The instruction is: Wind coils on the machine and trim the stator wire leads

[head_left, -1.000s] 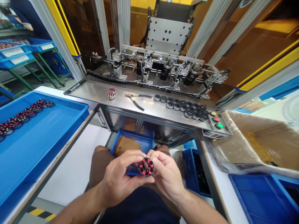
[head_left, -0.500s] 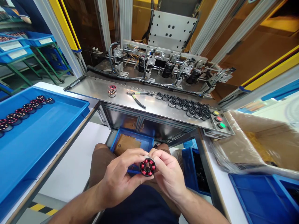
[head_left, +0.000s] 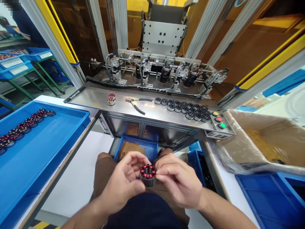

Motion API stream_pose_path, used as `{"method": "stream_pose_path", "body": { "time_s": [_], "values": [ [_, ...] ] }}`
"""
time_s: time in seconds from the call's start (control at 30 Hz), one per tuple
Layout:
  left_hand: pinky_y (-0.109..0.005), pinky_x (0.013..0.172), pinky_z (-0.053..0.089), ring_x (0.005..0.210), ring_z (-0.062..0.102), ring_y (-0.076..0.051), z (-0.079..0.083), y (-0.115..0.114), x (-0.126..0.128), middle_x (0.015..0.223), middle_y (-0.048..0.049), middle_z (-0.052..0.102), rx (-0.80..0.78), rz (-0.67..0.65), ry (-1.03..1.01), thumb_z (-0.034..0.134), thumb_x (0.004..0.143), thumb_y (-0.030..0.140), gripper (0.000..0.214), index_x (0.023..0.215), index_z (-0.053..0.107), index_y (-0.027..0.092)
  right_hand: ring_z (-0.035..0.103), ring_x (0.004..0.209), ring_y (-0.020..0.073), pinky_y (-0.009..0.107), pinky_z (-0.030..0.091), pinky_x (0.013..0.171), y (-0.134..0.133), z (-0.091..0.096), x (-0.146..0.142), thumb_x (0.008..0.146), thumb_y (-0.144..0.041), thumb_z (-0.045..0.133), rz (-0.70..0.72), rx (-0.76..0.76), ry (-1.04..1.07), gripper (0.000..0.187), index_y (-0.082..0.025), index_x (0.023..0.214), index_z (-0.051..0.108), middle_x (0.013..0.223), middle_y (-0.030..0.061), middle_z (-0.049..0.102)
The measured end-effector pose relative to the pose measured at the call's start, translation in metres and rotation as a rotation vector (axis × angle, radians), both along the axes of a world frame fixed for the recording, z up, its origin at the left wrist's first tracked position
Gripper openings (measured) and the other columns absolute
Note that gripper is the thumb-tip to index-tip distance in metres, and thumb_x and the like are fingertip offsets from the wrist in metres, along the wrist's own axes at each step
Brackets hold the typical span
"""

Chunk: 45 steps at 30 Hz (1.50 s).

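A motor stator [head_left: 148,181], a dark ring with red copper windings inside, is held over my lap with its open face tilted up. My left hand [head_left: 127,181] curls round its left side, thumb in front and fingers behind. At the right rim, the thumb and forefinger of my right hand [head_left: 179,179] are closed in a pinch on the stator's edge; whether a wire end is also between them I cannot tell. Cutting pliers [head_left: 136,105] with green-and-black handles lie on the metal bench [head_left: 95,100], near two wound stators [head_left: 111,100] stacked together.
Several black stator cores [head_left: 190,109] stand in rows at the bench's right, beside a button box [head_left: 219,120]. Behind is a machine fixture [head_left: 164,74]. A blue tray [head_left: 59,143] with wound stators is at left; a plastic-lined carton [head_left: 262,127] is at right. A person [head_left: 32,25] stands far left.
The stator has tipped from facing me to facing more upward, showing its outer side. My left thumb has shifted left from beneath it, and my right hand has turned. The camera view has shifted slightly.
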<state>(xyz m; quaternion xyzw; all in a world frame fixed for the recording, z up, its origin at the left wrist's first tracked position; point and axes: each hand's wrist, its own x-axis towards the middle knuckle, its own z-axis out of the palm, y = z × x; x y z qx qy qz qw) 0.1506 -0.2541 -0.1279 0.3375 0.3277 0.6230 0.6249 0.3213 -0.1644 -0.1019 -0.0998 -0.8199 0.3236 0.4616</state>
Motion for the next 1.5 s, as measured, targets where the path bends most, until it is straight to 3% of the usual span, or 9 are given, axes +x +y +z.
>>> {"method": "stream_pose_path", "body": {
  "time_s": [0.13,0.3,0.5,0.7,0.87,1.0,1.27,1.4,1.5],
  "values": [
    [-0.02,0.052,0.054,0.061,0.072,-0.017,0.004,0.008,-0.001,0.072,-0.0092,0.073,-0.236,-0.281,-0.135,0.071,0.08,0.061,0.052,0.096,0.066,0.011,0.068,0.07,0.0179,0.029,0.06,0.061,0.006,0.005,0.005,0.092,-0.008,0.056,0.007,0.21,-0.027,0.015,-0.017,0.102,0.063,0.078,0.0078,0.068],
    [-0.02,0.056,0.058,0.065,0.074,-0.016,0.011,0.01,0.0,0.075,-0.0074,0.076,-0.27,-0.131,-0.125,0.088,0.069,0.043,0.045,0.096,0.071,0.012,0.066,0.066,0.0196,0.033,0.061,0.061,0.011,0.004,0.007,0.085,-0.007,0.061,0.02,0.36,0.032,0.03,-0.016,0.114,0.062,0.076,0.007,0.068],
    [-0.021,0.059,0.058,0.068,0.075,-0.018,0.015,0.009,0.0,0.079,-0.0083,0.078,-0.242,-0.058,-0.091,0.09,0.067,0.04,0.046,0.098,0.068,0.015,0.066,0.102,0.0277,0.047,0.06,0.086,0.018,0.002,0.011,0.085,-0.039,0.075,-0.058,0.189,0.084,0.06,-0.02,0.137,0.049,0.112,0.0162,0.063],
    [-0.02,0.058,0.057,0.063,0.071,-0.014,0.014,0.006,0.003,0.073,-0.0035,0.075,-0.246,-0.038,-0.118,0.091,0.065,0.039,0.046,0.096,0.067,0.015,0.065,0.079,0.0191,0.034,0.058,0.068,0.018,0.007,0.005,0.089,-0.028,0.072,0.055,0.166,0.051,0.036,-0.021,0.123,0.062,0.093,0.0085,0.064],
    [-0.021,0.057,0.056,0.065,0.073,-0.016,0.015,0.003,0.0,0.078,-0.0072,0.077,-0.253,-0.029,-0.098,0.091,0.064,0.043,0.049,0.096,0.065,0.015,0.062,0.088,0.0224,0.039,0.058,0.074,0.017,0.0,0.001,0.079,-0.034,0.083,0.037,-0.046,0.139,0.063,-0.022,0.134,0.054,0.099,0.0098,0.064],
    [-0.021,0.056,0.056,0.064,0.073,-0.016,0.014,0.003,0.0,0.076,-0.006,0.076,-0.257,-0.04,-0.118,0.091,0.064,0.043,0.05,0.097,0.065,0.016,0.062,0.075,0.0169,0.031,0.055,0.065,0.017,-0.002,-0.002,0.078,-0.037,0.084,0.115,-0.105,0.094,0.041,-0.02,0.111,0.067,0.087,0.0053,0.063],
    [-0.02,0.055,0.055,0.063,0.073,-0.016,0.013,0.002,0.0,0.075,-0.0022,0.074,-0.219,-0.064,-0.149,0.089,0.069,0.035,0.042,0.097,0.063,0.019,0.064,0.068,0.0159,0.031,0.055,0.061,0.009,0.009,-0.003,0.09,-0.015,0.068,0.05,0.126,0.089,0.004,-0.015,0.094,0.071,0.08,0.0076,0.067],
    [-0.029,0.08,0.059,0.097,0.073,-0.02,0.015,0.0,-0.002,0.112,-0.0018,0.072,-0.08,0.01,-0.206,0.091,0.065,0.017,0.033,0.085,0.066,0.021,0.064,0.067,0.0152,0.027,0.054,0.059,0.001,0.012,-0.003,0.089,-0.006,0.063,-0.118,0.08,0.018,0.009,-0.013,0.09,0.068,0.077,0.0077,0.066],
    [-0.034,0.095,0.054,0.12,0.064,-0.025,0.013,0.006,-0.004,0.113,-0.0015,0.07,0.05,0.05,-0.288,0.093,0.062,0.026,0.034,0.085,0.067,0.023,0.061,0.065,0.0144,0.026,0.054,0.058,-0.001,0.016,-0.005,0.091,-0.007,0.059,-0.13,-0.023,0.004,0.012,-0.016,0.086,0.066,0.073,0.0052,0.064]
  ]
}}
